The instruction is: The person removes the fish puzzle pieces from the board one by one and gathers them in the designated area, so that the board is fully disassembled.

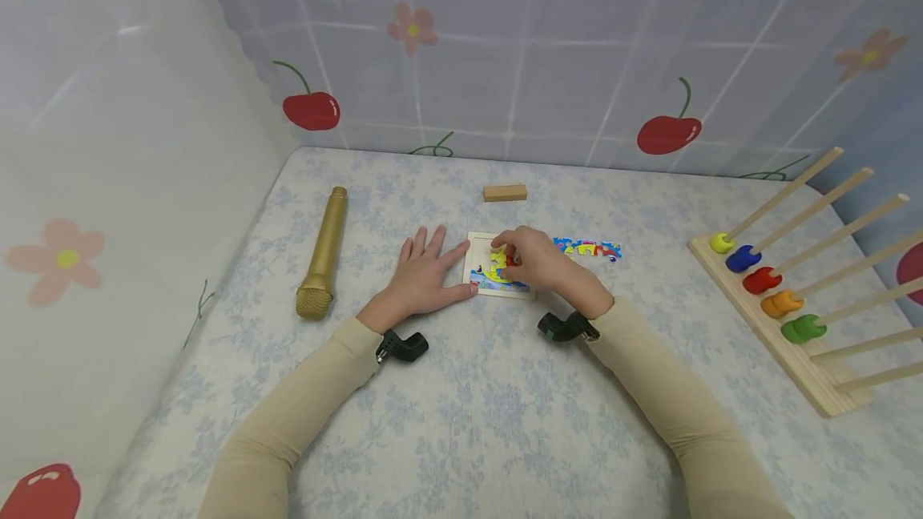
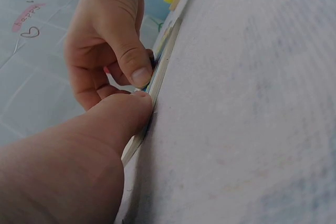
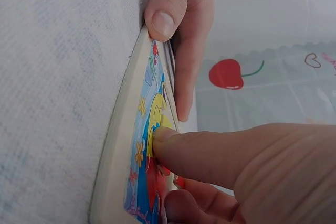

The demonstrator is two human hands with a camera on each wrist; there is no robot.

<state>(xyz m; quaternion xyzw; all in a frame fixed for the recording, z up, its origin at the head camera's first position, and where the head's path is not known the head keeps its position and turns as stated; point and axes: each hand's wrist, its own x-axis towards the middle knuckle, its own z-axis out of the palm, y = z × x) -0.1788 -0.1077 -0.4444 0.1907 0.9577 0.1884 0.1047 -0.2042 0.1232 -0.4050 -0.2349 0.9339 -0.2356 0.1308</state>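
A small jigsaw puzzle in a pale wooden frame (image 1: 481, 253) lies between the hands, its lower part filled with a blue, yellow and red picture. My left hand (image 1: 421, 280) lies with spread fingers at its left side, thumb on the lower left corner. Over the picture, my right hand (image 1: 542, 259) has curled fingers and pinches a puzzle piece, mostly hidden by the fingers; a bit of red (image 3: 179, 182) shows between them in the right wrist view. The right thumb is right at the yellow figure. Loose joined puzzle pieces (image 1: 587, 248) lie just right of the frame.
A gold microphone (image 1: 322, 256) lies on the left of the cloth-covered table. Behind the puzzle is a wooden block (image 1: 505, 193). At the right stands a wooden peg rack (image 1: 775, 327) with coloured beads and long slanting rods. A printed curtain (image 1: 490, 86) borders the back.
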